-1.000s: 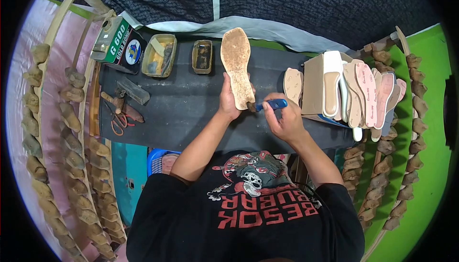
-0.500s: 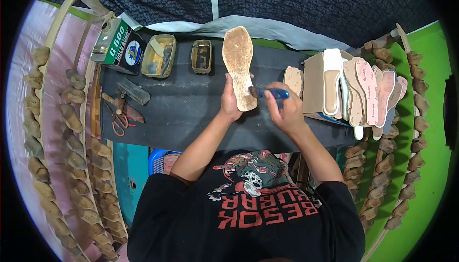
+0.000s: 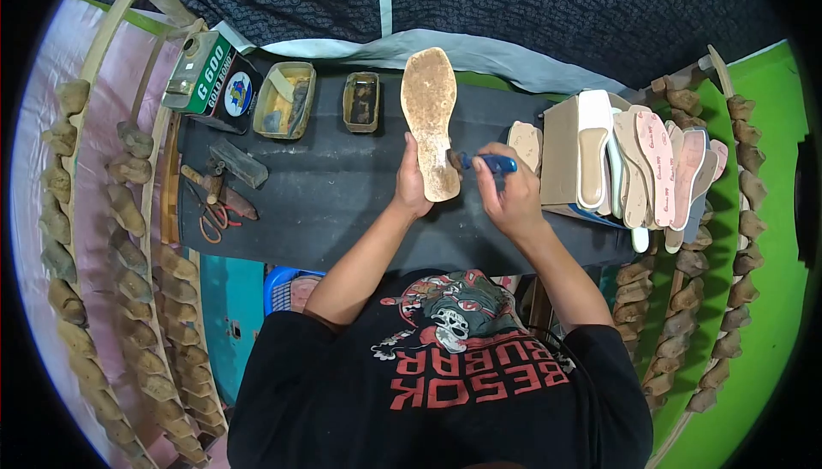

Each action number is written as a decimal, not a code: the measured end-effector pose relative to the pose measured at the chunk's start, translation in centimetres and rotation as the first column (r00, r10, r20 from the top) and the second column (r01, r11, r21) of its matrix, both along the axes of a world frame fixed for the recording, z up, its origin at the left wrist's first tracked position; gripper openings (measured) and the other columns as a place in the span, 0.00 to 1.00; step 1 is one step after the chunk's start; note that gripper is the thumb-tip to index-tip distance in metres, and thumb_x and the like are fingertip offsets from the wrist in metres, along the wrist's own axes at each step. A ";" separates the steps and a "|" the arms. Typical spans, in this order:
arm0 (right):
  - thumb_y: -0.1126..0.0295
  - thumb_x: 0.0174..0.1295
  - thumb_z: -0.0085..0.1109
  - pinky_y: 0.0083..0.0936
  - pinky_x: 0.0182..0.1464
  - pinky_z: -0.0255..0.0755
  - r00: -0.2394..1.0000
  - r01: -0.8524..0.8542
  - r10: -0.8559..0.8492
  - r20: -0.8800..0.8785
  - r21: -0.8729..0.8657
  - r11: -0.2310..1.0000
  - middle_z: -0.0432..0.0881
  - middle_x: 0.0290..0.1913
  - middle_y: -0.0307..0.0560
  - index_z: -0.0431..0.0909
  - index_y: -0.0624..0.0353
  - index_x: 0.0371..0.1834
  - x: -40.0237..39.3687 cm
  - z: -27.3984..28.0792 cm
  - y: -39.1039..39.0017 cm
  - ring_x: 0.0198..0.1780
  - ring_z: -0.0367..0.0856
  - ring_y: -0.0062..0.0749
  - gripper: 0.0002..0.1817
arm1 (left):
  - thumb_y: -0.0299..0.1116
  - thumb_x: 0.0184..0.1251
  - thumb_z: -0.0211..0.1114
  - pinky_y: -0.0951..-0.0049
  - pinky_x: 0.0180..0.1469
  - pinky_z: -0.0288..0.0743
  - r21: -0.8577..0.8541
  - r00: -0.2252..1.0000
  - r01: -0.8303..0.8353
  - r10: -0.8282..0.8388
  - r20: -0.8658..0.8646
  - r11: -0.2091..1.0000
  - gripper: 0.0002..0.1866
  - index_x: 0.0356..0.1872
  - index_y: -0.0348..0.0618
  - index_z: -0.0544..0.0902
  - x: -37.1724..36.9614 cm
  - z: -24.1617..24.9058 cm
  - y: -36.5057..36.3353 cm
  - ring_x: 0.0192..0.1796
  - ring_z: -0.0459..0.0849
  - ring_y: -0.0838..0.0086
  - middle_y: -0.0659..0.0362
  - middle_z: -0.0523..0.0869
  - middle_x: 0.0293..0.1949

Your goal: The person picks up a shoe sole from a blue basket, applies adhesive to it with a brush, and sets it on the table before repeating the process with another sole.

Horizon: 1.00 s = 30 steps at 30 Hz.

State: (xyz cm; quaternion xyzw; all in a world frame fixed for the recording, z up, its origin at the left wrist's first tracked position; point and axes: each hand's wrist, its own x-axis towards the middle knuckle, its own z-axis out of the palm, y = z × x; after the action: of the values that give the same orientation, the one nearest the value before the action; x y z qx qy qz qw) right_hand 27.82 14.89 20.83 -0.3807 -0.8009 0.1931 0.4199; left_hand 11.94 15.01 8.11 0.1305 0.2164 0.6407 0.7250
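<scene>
An insole-shaped shoe piece (image 3: 430, 97), tan and mottled with a paler narrow heel end, stands out above the dark table. My left hand (image 3: 413, 180) grips it around the heel end, thumb on the near face and the other fingers mostly hidden behind. In my right hand (image 3: 511, 193) is a blue-handled brush (image 3: 488, 163), pinched between thumb and fingers. Its dark head meets the right edge of the piece at the narrow part.
At the right, a cardboard box (image 3: 561, 152) holds several insoles (image 3: 659, 169). Along the back left stand a glue can (image 3: 210, 84), a yellowish tub (image 3: 285, 101) and a smaller tub (image 3: 361, 101). Scissors (image 3: 214, 219), a hammer (image 3: 205, 182) and a dark block (image 3: 240, 163) lie at left.
The brush head has shifted slightly up along the right edge of the shoe piece. My left hand keeps its hold, with little movement.
</scene>
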 end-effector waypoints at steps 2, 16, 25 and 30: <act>0.78 0.67 0.66 0.37 0.41 0.79 1.000 0.021 -0.021 0.004 0.005 1.000 0.85 0.39 0.57 0.78 0.67 0.46 0.0 0.2 0.7 0.37 0.87 0.51 0.09 | 0.68 0.82 0.38 0.63 0.48 0.85 0.007 0.999 0.043 -0.043 0.005 0.999 0.36 0.63 0.45 0.76 0.4 0.8 -0.4 0.46 0.88 0.67 0.56 0.85 0.48; 0.78 0.66 0.65 0.38 0.40 0.78 0.992 -0.112 0.115 0.041 -0.077 0.991 0.84 0.38 0.57 0.77 0.67 0.45 0.9 1.2 -2.6 0.36 0.85 0.52 0.08 | 0.70 0.80 0.38 0.62 0.43 0.85 -0.043 0.999 -0.035 0.036 0.015 0.998 0.41 0.63 0.39 0.77 0.4 1.5 0.3 0.38 0.87 0.66 0.54 0.84 0.39; 0.77 0.67 0.65 0.37 0.43 0.80 0.994 -0.112 0.109 -0.023 -0.178 0.978 0.86 0.39 0.56 0.78 0.66 0.46 1.0 1.0 -3.5 0.39 0.87 0.51 0.08 | 0.68 0.82 0.37 0.62 0.43 0.85 0.015 0.994 -0.048 0.046 0.099 0.999 0.39 0.63 0.40 0.76 1.2 2.3 0.1 0.41 0.86 0.68 0.54 0.84 0.39; 0.77 0.67 0.65 0.37 0.41 0.80 0.979 -0.203 0.203 -0.008 -0.039 0.978 0.85 0.38 0.56 0.78 0.66 0.45 0.5 0.1 -2.6 0.37 0.87 0.52 0.08 | 0.63 0.83 0.39 0.60 0.49 0.85 0.042 0.991 -0.004 -0.002 0.137 0.999 0.35 0.65 0.41 0.76 0.8 1.1 -0.2 0.47 0.85 0.65 0.54 0.84 0.50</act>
State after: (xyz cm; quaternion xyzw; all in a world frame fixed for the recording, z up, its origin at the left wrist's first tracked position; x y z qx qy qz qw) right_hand 28.28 12.24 20.94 -0.3048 -0.8308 0.2517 0.3918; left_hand 12.77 14.83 9.18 0.1014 0.1527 0.6529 0.7349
